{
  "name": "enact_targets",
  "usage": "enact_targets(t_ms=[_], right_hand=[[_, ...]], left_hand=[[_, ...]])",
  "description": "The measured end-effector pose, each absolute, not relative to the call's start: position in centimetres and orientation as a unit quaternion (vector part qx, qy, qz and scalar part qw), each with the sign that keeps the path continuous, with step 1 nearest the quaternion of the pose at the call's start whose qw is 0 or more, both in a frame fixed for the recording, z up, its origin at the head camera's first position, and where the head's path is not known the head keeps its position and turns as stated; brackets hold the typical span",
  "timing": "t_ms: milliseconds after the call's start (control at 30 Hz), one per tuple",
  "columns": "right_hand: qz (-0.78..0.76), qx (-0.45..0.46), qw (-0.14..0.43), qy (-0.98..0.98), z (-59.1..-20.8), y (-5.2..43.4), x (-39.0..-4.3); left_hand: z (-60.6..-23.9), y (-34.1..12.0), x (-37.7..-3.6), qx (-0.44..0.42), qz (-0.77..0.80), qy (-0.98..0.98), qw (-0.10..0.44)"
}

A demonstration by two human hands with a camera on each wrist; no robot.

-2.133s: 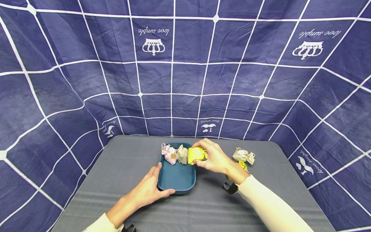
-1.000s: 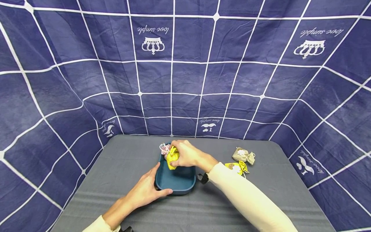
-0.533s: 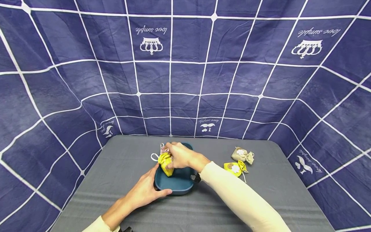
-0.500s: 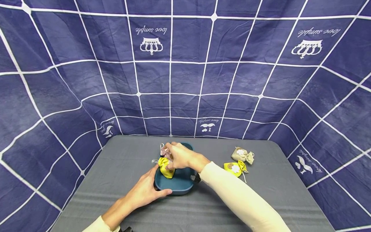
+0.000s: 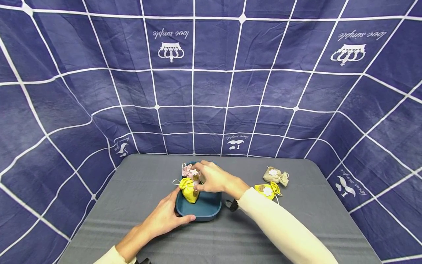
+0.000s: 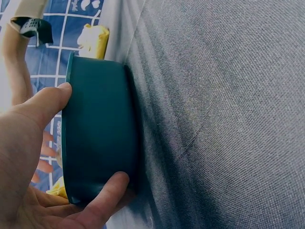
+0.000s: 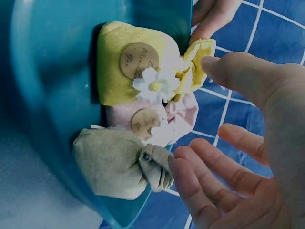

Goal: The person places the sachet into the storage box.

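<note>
My left hand (image 5: 165, 213) grips the blue tray (image 5: 206, 209) at its near left corner, thumb at the rim and a fingertip low on its wall in the left wrist view. Inside lie three drawstring sachets. The yellow sachet (image 5: 189, 194) bears a round tag and white flower, its tied neck toward the left rim. Beside it is a pink sachet (image 7: 126, 113); a plain beige sachet (image 7: 112, 162) lies farther along, hidden by my right hand in the head view. My right hand (image 5: 215, 178) hovers over the sachets, fingers apart, thumb tip close to the yellow neck.
On the grey tabletop (image 5: 148, 172) right of the tray lie another yellow sachet (image 5: 263, 189) and a beige sachet with a white flower (image 5: 272, 175), close together. A blue gridded cloth (image 5: 211, 88) rises behind and at both sides.
My right hand carried the yellow sachet leftward over the tray, set it down by the left side beside the pink one, then let go and drew back slightly right. My left hand stays at the tray.
</note>
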State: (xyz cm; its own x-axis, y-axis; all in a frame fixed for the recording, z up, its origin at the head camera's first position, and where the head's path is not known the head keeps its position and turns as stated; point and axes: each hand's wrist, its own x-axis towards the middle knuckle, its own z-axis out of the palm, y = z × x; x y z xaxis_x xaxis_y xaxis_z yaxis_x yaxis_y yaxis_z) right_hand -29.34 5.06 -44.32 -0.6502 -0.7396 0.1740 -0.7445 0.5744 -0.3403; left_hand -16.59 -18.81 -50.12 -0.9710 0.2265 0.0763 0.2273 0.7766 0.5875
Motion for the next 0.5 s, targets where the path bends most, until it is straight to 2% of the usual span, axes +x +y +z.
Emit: enact_targets(t_ms=[233, 500], right_hand=[[0.227, 0.416, 0.015, -0.881, -44.8, 7.6, -28.4], [0.21, 0.373, 0.034, -0.903, -45.7, 10.9, -27.4]], left_hand=[[-50.3, -18.8, -16.7, -0.12, -0.309, -0.943, 0.005], [-50.4, -18.7, -16.9, -0.106, -0.311, -0.944, -0.004]])
